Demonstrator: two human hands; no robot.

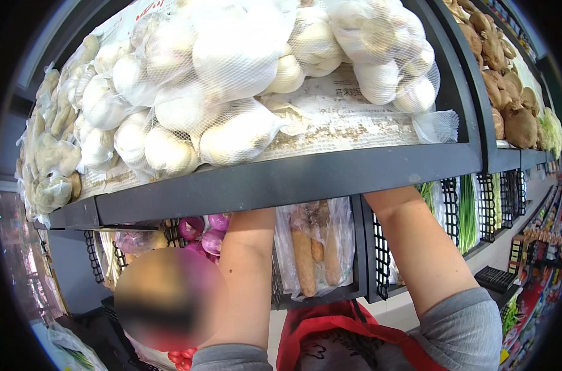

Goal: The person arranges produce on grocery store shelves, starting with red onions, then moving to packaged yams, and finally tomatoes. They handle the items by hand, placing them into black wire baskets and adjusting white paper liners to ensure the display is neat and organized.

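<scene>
Both of my hands are out of view, hidden under the dark front rail of the upper shelf. My left forearm reaches in beside purple onions. To its right, long brown root vegetables in clear plastic wrap lie in a lower compartment. My right forearm passes under the rail farther right, close to a black mesh divider. Above the rail, garlic bulbs in white net bags are heaped on newsprint.
Ginger roots lie at the shelf's left end. Brown mushrooms fill the section past a dark upright divider. Lower right are green stalks between mesh dividers. A red apron hangs before me. A blurred oval covers part of the lower left.
</scene>
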